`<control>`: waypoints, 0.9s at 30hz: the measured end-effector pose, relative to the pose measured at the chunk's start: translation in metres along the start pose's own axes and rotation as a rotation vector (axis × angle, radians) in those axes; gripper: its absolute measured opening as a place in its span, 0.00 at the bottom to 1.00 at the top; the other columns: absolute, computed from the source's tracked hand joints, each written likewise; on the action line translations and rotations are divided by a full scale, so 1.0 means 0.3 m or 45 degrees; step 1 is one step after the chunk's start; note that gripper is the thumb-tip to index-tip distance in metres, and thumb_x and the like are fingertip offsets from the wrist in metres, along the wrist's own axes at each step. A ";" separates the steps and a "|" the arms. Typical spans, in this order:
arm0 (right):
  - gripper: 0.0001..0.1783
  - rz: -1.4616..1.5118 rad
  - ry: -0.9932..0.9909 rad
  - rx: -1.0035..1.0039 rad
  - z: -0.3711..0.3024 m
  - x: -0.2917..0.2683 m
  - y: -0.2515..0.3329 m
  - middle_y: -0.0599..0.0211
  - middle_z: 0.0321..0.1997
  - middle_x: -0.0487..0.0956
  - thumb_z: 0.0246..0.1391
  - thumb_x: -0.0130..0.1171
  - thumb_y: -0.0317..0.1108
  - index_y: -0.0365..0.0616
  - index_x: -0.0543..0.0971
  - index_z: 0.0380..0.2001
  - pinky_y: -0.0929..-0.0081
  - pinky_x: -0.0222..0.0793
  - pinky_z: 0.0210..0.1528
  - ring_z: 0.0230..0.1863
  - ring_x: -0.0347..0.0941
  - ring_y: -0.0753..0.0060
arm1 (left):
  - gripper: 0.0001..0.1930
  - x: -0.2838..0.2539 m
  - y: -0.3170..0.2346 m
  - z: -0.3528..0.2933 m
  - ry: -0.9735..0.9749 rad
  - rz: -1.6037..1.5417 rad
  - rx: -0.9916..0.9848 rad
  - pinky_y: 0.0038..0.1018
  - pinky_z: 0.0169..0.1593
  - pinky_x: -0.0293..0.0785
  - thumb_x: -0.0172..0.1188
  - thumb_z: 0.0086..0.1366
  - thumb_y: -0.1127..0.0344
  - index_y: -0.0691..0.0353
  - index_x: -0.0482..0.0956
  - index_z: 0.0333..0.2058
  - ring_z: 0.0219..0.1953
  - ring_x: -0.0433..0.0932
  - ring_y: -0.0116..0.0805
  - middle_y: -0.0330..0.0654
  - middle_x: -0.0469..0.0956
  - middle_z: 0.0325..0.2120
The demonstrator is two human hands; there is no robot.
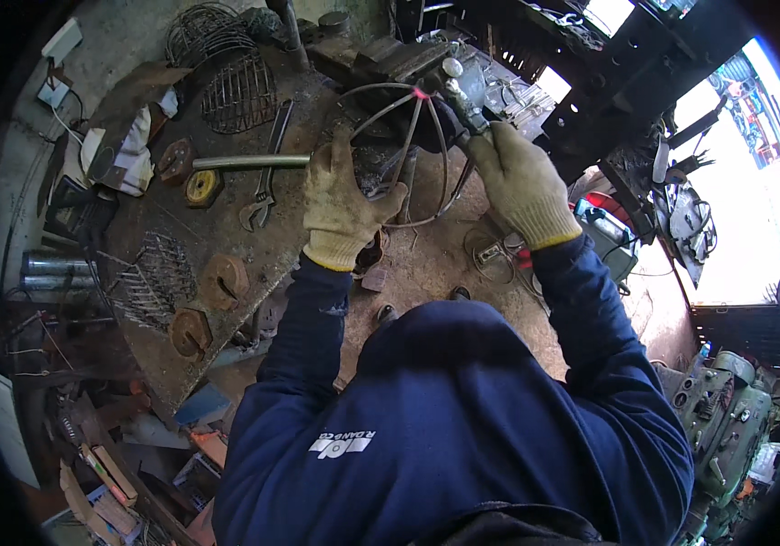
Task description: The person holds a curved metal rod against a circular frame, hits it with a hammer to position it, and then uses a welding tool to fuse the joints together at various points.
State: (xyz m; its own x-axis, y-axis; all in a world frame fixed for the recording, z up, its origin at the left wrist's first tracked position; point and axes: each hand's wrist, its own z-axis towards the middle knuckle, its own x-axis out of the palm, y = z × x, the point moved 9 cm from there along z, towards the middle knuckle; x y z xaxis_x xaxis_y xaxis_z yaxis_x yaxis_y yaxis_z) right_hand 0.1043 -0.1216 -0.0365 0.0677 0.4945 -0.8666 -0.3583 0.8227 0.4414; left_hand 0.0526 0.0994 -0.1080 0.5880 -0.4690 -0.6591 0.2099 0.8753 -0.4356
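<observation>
A domed wire frame (pixel 412 141) of bent metal rods is in front of me, its rods meeting at a pinkish-red glowing spot near the top. My left hand (pixel 344 205), in a pale knit glove, grips the frame's left side, thumb along its lower edge. A straight steel rod (pixel 249 162) runs leftward from this hand; whether the hand holds it too is hidden. My right hand (pixel 517 177), gloved alike, is closed around a hammer (pixel 467 105). The hammer's rounded metal end is just right of the glowing spot, and its handle is mostly covered by the glove.
On the worn metal table (pixel 158 300) lie an adjustable wrench (pixel 261 205), a yellow-rimmed hexagonal piece (pixel 202 187), rusty hexagonal pieces (pixel 224 280) and wire grids (pixel 240 91). Dark steel machinery (pixel 626 73) stands at upper right, a green machine (pixel 726 419) at lower right.
</observation>
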 end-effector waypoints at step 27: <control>0.20 0.125 -0.171 -0.032 -0.039 -0.040 0.019 0.44 0.38 0.79 0.66 0.55 0.48 0.38 0.74 0.40 0.47 0.73 0.42 0.43 0.78 0.36 | 0.56 0.004 0.000 0.021 -0.010 -0.026 0.034 0.53 0.53 0.73 0.76 0.45 0.46 0.63 0.57 0.69 0.50 0.72 0.60 0.61 0.70 0.48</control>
State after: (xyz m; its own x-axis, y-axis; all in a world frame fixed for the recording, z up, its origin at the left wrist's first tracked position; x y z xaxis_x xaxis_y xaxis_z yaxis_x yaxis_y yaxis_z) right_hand 0.0905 -0.1262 -0.0263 0.1542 0.6068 -0.7798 -0.3927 0.7618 0.5152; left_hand 0.0581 0.0996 -0.1048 0.5896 -0.4856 -0.6454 0.2426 0.8686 -0.4320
